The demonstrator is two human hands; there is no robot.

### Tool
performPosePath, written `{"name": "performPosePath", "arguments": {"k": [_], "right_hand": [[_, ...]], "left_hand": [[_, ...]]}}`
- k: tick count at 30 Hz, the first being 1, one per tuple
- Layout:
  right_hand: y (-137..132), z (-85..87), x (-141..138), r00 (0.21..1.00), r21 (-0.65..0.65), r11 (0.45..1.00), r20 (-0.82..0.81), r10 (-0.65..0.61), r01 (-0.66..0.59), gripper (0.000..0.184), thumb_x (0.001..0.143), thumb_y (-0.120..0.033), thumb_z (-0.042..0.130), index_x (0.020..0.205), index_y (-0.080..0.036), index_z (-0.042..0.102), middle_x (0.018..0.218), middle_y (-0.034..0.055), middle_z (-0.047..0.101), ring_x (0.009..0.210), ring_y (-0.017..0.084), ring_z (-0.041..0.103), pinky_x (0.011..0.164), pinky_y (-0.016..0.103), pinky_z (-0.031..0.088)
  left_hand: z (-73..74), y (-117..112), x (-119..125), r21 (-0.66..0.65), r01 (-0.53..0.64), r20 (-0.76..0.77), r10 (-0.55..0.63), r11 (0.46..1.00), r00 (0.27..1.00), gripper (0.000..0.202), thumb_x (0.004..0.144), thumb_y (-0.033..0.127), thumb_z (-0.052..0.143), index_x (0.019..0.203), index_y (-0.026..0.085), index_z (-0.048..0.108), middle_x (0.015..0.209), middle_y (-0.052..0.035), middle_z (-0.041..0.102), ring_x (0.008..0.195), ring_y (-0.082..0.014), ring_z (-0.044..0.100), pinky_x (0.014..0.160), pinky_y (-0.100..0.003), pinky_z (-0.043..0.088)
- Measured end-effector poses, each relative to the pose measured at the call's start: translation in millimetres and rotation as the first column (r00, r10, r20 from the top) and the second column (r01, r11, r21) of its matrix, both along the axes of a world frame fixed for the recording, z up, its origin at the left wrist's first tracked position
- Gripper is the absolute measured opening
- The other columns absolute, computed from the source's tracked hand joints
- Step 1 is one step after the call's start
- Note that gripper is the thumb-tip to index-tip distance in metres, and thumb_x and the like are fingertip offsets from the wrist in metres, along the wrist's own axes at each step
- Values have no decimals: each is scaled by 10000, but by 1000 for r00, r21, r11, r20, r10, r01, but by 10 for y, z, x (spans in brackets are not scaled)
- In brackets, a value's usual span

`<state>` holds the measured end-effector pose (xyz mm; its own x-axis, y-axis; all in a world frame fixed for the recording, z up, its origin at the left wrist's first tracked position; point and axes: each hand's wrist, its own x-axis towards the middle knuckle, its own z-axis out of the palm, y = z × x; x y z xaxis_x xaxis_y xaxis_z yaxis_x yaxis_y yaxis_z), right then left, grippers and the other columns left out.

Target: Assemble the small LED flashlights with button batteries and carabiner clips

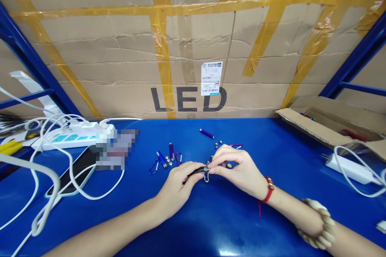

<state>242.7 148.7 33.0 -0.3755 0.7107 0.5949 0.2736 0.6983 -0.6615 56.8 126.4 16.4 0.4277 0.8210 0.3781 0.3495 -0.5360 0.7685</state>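
Near the middle of the blue table, my left hand [173, 184] pinches a slim black keychain flashlight [196, 170]. A short chain [206, 178] dangles from its right end. The fingertips of my right hand [241, 164] are closed on that same end; any small part between them is hidden. Just beyond my left hand lie a blue tube [162, 159], a purple tube [171, 151], several silver button cells [170, 164], a blue carabiner [154, 167] and a purple carabiner [179, 159]. Farther back rests another purple tube [206, 133]. More button cells [220, 142] lie behind my right hand, partly covered.
At left are a power strip [66, 138], a phone [75, 168] and tangled white cables [72, 176]. An open cardboard tray [310, 126] and a white adapter [350, 168] are at right. A large taped carton [187, 60] stands along the table's back edge.
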Motion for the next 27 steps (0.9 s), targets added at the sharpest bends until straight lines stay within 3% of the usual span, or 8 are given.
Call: {"name": "performPosePath", "arguments": {"k": [7,13,15,19,21,23,25,27], "right_hand": [[34,10,42,995,-272,960,47,86,-70,305,615,-464,753,577,-166,702,609,38,658,585,128,567,484,229,414],[-5,-50,-3,999,-445,894,-9,47,-46,266,566,-419,794,561,-168,705,597,18,631,565,110,539,527,228,417],[-21,-60,-19,997,-549,834,-61,37,-65,269,545,-407,804,539,-163,691,571,10,622,548,102,526,530,227,418],[-50,-47,-41,991,-767,633,-134,3,-105,329,523,-439,798,529,-144,653,469,-31,542,419,50,394,394,187,303],[-58,-31,-49,988,-793,598,-154,-6,-120,347,538,-451,786,536,-139,634,452,-48,507,394,33,333,366,173,242],[-56,-19,-53,989,-751,650,-150,3,-116,345,585,-456,759,547,-141,623,465,-46,511,405,36,347,378,171,263],[-45,-15,-47,996,-642,764,-87,9,-63,328,645,-446,725,561,-145,625,493,-31,537,440,54,404,418,181,327],[-29,-23,-24,999,-438,898,11,-40,40,289,685,-418,710,603,-149,644,558,-10,576,479,71,451,463,196,379]], "left_hand": [[-109,-24,-31,122,32,-122,-18,992,992,227,888,179,470,978,208,676,820,-59,691,760,-198,616,835,-323,449],[-146,-15,-46,213,10,-176,28,977,984,257,900,193,435,980,191,680,741,-71,659,707,-198,594,717,-302,478],[-141,-14,-46,228,5,-159,32,974,987,261,900,194,436,993,206,680,743,-66,662,707,-196,593,706,-294,478],[-130,-14,-35,212,-6,-126,34,977,991,299,898,180,434,1099,238,648,836,-68,683,756,-197,601,722,-292,485],[-117,-14,-25,184,-18,-106,38,983,994,326,894,165,428,1140,243,628,837,-65,686,737,-189,599,696,-281,491],[-95,-14,-13,145,-35,-65,45,989,997,329,888,152,435,1138,240,629,855,-61,696,724,-181,603,701,-278,493],[-68,-13,0,110,-55,-21,58,992,998,309,885,154,449,1108,241,645,910,-55,706,771,-186,618,766,-294,483],[-45,-11,9,67,-76,3,76,995,997,284,887,166,461,1077,243,658,932,-45,711,830,-197,625,807,-300,469]]}}
